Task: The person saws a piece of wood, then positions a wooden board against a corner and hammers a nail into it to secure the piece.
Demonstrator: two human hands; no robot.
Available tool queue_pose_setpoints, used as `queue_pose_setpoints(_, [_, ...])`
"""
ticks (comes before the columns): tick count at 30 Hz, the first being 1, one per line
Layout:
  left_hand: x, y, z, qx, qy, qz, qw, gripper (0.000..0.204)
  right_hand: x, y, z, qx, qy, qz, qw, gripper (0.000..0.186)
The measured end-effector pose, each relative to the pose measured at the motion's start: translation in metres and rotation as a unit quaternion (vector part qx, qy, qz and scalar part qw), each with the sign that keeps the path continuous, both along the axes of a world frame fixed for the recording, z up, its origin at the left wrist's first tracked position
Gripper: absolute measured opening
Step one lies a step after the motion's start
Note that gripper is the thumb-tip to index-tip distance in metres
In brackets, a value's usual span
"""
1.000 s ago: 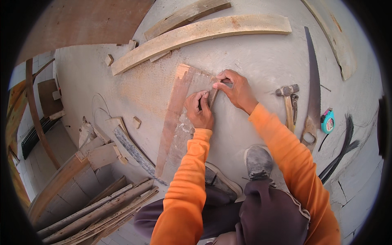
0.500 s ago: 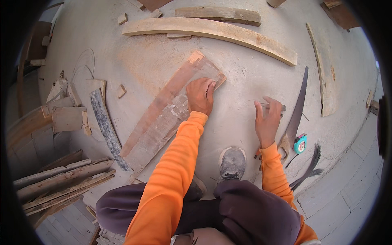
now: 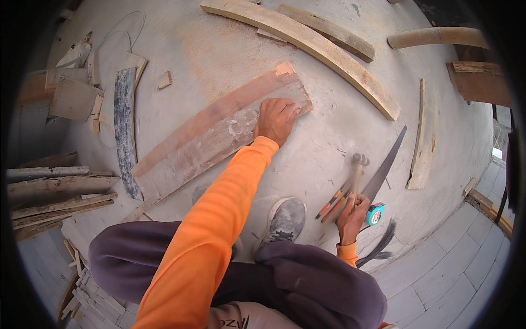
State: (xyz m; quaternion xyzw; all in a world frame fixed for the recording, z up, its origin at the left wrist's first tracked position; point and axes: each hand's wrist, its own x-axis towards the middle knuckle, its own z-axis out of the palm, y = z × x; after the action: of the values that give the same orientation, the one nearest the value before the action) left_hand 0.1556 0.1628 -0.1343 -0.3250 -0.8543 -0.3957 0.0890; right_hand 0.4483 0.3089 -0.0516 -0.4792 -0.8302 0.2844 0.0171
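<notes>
My left hand (image 3: 278, 120) is closed over the near end of a wide board (image 3: 186, 148) with a reddish stain and pale patches. Anything between its fingers is hidden. Lower right, my right hand (image 3: 352, 216) has its fingers wrapped round the wooden handle of a hammer (image 3: 356, 178), whose metal head points away from me. Beside the hammer lie tools with orange handles (image 3: 327, 206), and on its other side a handsaw (image 3: 386, 164). A teal tape measure (image 3: 375, 214) touches or nearly touches my right hand.
A long curved timber (image 3: 318, 49) and a shorter beam (image 3: 334, 34) lie at the far side. One plank (image 3: 421, 142) is at the right, a dark-stained strip (image 3: 125, 131) at the left. Stacked boards (image 3: 55, 189) stand lower left. Black wires (image 3: 379, 247) lie near my right knee.
My right hand has moved down and nearer and has closed on the hammer's handle; before, its fingers were spread. The whole view has turned. My left hand stays on the board.
</notes>
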Motion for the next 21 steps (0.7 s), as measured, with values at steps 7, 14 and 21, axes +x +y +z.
queue_pose_setpoints(7, [0.004,0.003,-0.007,-0.002,0.006,0.003,1.0,0.009,-0.079,-0.005,0.077,-0.205,0.084,0.148,0.964,0.032])
queue_pose_setpoints(14, [0.002,0.003,-0.009,0.017,-0.001,0.008,1.0,0.009,-0.137,-0.011,0.05,0.051,0.156,0.377,0.911,0.056])
queue_pose_setpoints(21, [0.002,0.002,-0.007,0.028,-0.002,0.007,1.0,0.009,-0.14,-0.003,0.036,0.075,0.152,0.4,0.901,0.054])
